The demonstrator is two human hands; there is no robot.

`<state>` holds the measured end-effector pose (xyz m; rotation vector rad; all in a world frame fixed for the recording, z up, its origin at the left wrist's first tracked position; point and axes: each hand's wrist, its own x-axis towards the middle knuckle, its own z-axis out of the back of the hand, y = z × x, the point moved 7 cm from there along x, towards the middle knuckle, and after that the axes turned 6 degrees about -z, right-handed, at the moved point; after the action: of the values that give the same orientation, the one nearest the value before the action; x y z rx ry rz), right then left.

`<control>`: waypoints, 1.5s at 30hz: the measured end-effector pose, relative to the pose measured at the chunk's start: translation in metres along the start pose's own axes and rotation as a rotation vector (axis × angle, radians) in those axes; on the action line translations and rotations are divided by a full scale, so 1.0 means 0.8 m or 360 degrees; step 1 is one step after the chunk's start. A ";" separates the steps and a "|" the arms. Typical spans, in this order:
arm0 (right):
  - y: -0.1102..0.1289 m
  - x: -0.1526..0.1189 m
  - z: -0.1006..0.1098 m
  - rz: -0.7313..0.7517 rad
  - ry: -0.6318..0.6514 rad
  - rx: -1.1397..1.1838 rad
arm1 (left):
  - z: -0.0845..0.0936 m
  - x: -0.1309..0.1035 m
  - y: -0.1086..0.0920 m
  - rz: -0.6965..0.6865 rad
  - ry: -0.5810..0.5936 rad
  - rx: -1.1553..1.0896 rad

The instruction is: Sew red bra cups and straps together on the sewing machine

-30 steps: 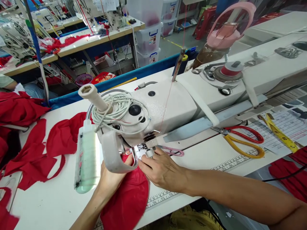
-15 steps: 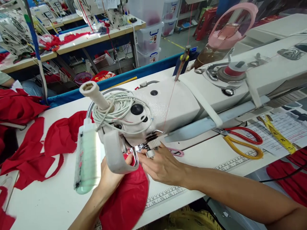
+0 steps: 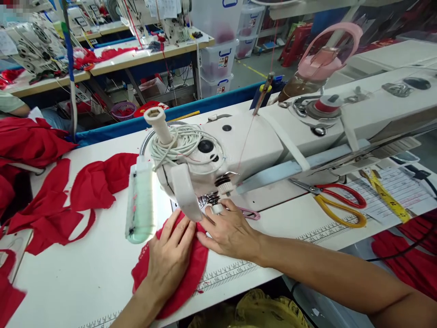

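Note:
A curved piece of red fabric [image 3: 191, 278] lies on the white sewing table in front of the sewing machine [image 3: 256, 141]. My left hand [image 3: 170, 248] rests flat on this fabric, fingers stretched toward the needle area. Close beside the presser foot is my right hand [image 3: 230, 228], its fingers bent at the fabric's edge and partly behind the machine's white parts. Whether those fingertips pinch anything is hidden. The machine's head covers the needle. A lit lamp [image 3: 140, 205] hangs left of the machine head.
Red and yellow-handled scissors [image 3: 337, 200] lie right of the machine near a yellow tape measure [image 3: 385, 196] on a written sheet. More red fabric pieces [image 3: 99, 182] lie at left. A pink-lidded bottle [image 3: 317, 64] stands behind the machine. A ruler strip [image 3: 232, 271] runs along the front edge.
My left hand has come back from behind the machine head and now lies flat on the red fabric. The fabric has turned and spread leftward. My right hand stays near the presser foot.

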<state>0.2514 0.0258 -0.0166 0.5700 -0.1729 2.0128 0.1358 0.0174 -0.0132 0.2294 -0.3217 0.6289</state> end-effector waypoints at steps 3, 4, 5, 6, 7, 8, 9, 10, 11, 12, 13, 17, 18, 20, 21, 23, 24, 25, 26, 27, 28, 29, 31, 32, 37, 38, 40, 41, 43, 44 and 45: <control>-0.004 0.002 0.001 -0.0035 -0.0025 -0.0086 | -0.001 0.011 0.010 -0.0093 -0.0093 0.0033; -0.005 0.001 0.001 -0.0042 -0.0037 -0.0099 | 0.000 0.014 0.013 -0.0108 -0.0134 0.0040; -0.005 0.001 0.002 -0.0042 -0.0053 -0.0103 | 0.001 0.016 0.014 -0.0112 -0.0167 0.0043; -0.006 0.001 0.003 -0.0036 -0.0076 -0.0097 | 0.001 0.017 0.015 -0.0108 -0.0187 0.0040; -0.006 0.000 0.005 -0.0029 -0.0101 -0.0085 | 0.002 0.018 0.015 -0.0103 -0.0197 0.0033; -0.006 0.000 0.007 -0.0024 -0.0126 -0.0069 | 0.002 0.018 0.015 -0.0099 -0.0197 0.0022; -0.007 0.000 0.008 -0.0027 -0.0148 -0.0054 | 0.002 0.018 0.014 -0.0097 -0.0185 0.0011; -0.007 0.001 0.009 -0.0034 -0.0163 -0.0041 | 0.001 0.017 0.013 -0.0094 -0.0167 -0.0001; -0.008 0.002 0.010 -0.0043 -0.0170 -0.0031 | 0.001 0.017 0.013 -0.0091 -0.0156 -0.0012; -0.009 0.003 0.010 -0.0050 -0.0165 -0.0025 | 0.001 0.016 0.013 -0.0087 -0.0147 -0.0023; -0.010 0.004 0.009 -0.0054 -0.0148 -0.0024 | 0.000 0.016 0.014 -0.0081 -0.0139 -0.0035; -0.009 0.005 0.009 -0.0057 -0.0148 -0.0040 | -0.002 0.013 0.016 -0.0074 -0.0120 -0.0081; -0.010 0.005 0.010 -0.0066 -0.0182 -0.0045 | -0.003 0.012 0.016 -0.0073 -0.0117 -0.0090; -0.011 0.004 0.012 -0.0089 -0.0244 -0.0047 | -0.005 0.011 0.017 -0.0066 -0.0111 -0.0102; -0.012 0.004 0.012 -0.0099 -0.0254 -0.0044 | -0.006 0.010 0.018 -0.0065 -0.0111 -0.0105; -0.012 0.004 0.011 -0.0096 -0.0243 -0.0029 | -0.007 0.009 0.018 -0.0066 -0.0119 -0.0103; -0.012 0.004 0.010 -0.0086 -0.0234 -0.0021 | -0.008 0.008 0.018 -0.0070 -0.0128 -0.0101; -0.012 0.005 0.010 -0.0076 -0.0225 -0.0013 | -0.008 0.008 0.018 -0.0073 -0.0138 -0.0099; -0.012 0.005 0.010 -0.0067 -0.0213 -0.0003 | -0.007 0.008 0.018 -0.0075 -0.0144 -0.0100; -0.011 0.005 0.010 -0.0059 -0.0192 0.0008 | -0.007 0.009 0.018 -0.0075 -0.0145 -0.0105; -0.011 0.006 0.009 -0.0057 -0.0167 0.0017 | -0.006 0.010 0.018 -0.0078 -0.0145 -0.0111; -0.011 0.006 0.008 -0.0057 -0.0141 0.0021 | -0.006 0.010 0.018 -0.0080 -0.0143 -0.0118; -0.011 0.005 0.006 -0.0058 -0.0116 0.0014 | -0.004 0.012 0.018 -0.0087 -0.0139 -0.0127; -0.011 0.005 0.006 -0.0059 -0.0122 0.0003 | -0.003 0.012 0.018 -0.0094 -0.0139 -0.0129; -0.010 0.004 0.007 -0.0056 -0.0158 -0.0046 | -0.001 0.014 0.021 -0.0133 -0.0144 -0.0102; -0.010 0.004 0.007 -0.0055 -0.0161 -0.0055 | -0.002 0.015 0.022 -0.0141 -0.0144 -0.0096; -0.010 0.005 0.008 -0.0053 -0.0180 -0.0068 | -0.004 0.015 0.023 -0.0159 -0.0134 -0.0084; -0.010 0.005 0.009 -0.0053 -0.0194 -0.0074 | -0.004 0.016 0.023 -0.0167 -0.0130 -0.0079; -0.010 0.004 0.010 -0.0052 -0.0215 -0.0083 | -0.005 0.016 0.023 -0.0176 -0.0135 -0.0078; -0.010 0.004 0.010 -0.0050 -0.0217 -0.0084 | -0.004 0.016 0.023 -0.0177 -0.0145 -0.0082; -0.009 0.004 0.010 -0.0049 -0.0212 -0.0084 | -0.004 0.016 0.022 -0.0178 -0.0155 -0.0088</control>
<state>0.2591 0.0293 -0.0091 0.6699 -0.2954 1.9357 0.1356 0.0390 -0.0094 0.2240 -0.4166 0.4988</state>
